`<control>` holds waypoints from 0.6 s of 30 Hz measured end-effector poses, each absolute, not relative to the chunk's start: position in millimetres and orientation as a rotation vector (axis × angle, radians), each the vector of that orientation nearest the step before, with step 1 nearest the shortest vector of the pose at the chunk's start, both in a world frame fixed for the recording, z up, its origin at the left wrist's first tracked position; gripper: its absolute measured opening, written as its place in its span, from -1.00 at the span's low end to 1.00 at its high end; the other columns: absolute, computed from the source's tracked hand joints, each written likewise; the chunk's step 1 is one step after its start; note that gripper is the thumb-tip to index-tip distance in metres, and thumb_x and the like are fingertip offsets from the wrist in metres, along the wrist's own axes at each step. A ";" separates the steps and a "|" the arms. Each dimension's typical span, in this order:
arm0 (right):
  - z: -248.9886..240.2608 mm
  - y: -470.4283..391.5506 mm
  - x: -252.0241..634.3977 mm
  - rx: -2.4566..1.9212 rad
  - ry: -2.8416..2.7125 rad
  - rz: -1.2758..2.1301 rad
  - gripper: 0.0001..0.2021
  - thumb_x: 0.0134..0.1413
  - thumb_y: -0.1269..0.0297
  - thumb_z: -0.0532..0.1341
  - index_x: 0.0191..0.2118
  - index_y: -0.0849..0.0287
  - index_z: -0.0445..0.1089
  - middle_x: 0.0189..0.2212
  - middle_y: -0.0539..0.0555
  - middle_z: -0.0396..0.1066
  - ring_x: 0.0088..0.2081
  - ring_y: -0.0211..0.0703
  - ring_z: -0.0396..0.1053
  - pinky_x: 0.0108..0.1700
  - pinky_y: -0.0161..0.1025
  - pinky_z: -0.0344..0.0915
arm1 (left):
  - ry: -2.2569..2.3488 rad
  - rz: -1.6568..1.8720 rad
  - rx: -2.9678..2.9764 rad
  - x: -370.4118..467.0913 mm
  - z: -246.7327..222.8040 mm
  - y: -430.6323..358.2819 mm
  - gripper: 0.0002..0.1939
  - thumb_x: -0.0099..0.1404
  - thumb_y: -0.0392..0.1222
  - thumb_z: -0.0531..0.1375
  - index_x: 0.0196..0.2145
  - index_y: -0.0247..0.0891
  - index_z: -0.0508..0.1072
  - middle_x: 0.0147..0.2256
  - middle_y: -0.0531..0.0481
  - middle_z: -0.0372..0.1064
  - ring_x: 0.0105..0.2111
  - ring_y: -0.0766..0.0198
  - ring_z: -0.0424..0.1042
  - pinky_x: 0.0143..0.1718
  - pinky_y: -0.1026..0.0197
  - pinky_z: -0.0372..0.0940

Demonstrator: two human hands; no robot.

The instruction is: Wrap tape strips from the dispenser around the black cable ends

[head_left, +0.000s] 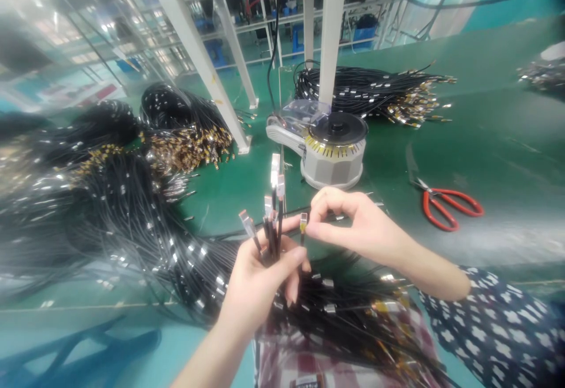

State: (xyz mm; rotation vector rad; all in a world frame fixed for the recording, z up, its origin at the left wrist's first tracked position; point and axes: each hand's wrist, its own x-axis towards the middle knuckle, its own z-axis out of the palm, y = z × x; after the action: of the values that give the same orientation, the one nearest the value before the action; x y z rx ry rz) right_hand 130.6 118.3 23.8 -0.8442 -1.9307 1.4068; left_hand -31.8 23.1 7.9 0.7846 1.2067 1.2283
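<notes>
My left hand (pixel 260 276) is closed around several thin black cables (pixel 279 223), whose metal connector ends (pixel 275 170) stick up above the fingers. One cable end with a bit of yellow on it, a connector (pixel 303 223), stands a little apart on the right. My right hand (pixel 344 214) pinches at the side of this connector between thumb and forefinger. Just behind the hands is a grey round tape dispenser (pixel 333 167) with a black top disc and yellow strips around its rim. More black cables (pixel 326 305) lie below my hands, over a checked cloth (pixel 282 358).
Red-handled pliers (pixel 450 205) lie on the green table (pixel 494 135) to the right. Big cable bundles (pixel 185 123) fill the left side, and another bundle (pixel 371 90) lies behind the dispenser. White metal posts (pixel 333 35) rise from the table.
</notes>
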 end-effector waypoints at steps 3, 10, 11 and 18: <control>23.7 119.1 130.7 -0.842 -1.937 1.398 -0.86 0.02 0.32 0.31 -0.49 0.17 0.39 -0.41 -0.02 0.37 -0.32 -0.23 0.32 -0.18 -0.24 0.25 | 1.188 1.211 0.784 -34.0 6.0 23.2 -0.55 0.20 -0.20 0.34 0.04 -0.28 0.43 -0.54 0.05 0.46 -0.76 0.44 0.30 -0.74 0.42 0.15; 22.6 120.3 131.5 -0.831 -1.956 1.376 -0.86 0.02 0.31 0.31 -0.49 0.17 0.39 -0.41 -0.02 0.37 -0.32 -0.23 0.32 -0.19 -0.24 0.25 | 1.163 1.224 0.792 -33.3 6.0 23.5 -0.57 0.20 -0.21 0.33 0.03 -0.27 0.44 -0.54 0.05 0.47 -0.76 0.44 0.31 -0.74 0.42 0.16; 22.7 120.5 131.7 -0.827 -1.959 1.374 -0.86 0.02 0.31 0.31 -0.48 0.17 0.39 -0.41 -0.02 0.37 -0.32 -0.23 0.32 -0.19 -0.24 0.25 | 1.163 1.224 0.792 -33.2 5.9 23.4 -0.57 0.20 -0.21 0.33 0.02 -0.27 0.44 -0.54 0.05 0.47 -0.76 0.44 0.31 -0.74 0.42 0.16; 24.4 121.0 131.2 -0.839 -1.974 1.346 -0.87 0.01 0.33 0.31 -0.49 0.17 0.39 -0.42 -0.03 0.37 -0.33 -0.25 0.33 -0.20 -0.25 0.25 | 1.155 1.225 0.806 -34.1 4.2 22.5 -0.58 0.20 -0.21 0.33 0.02 -0.26 0.44 -0.53 0.04 0.46 -0.76 0.44 0.31 -0.74 0.42 0.16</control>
State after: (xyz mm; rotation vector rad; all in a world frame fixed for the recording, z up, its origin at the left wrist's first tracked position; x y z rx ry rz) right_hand 131.2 121.0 24.4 -0.8387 -1.9737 1.3464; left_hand -34.1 22.5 4.2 0.8055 1.1548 1.2248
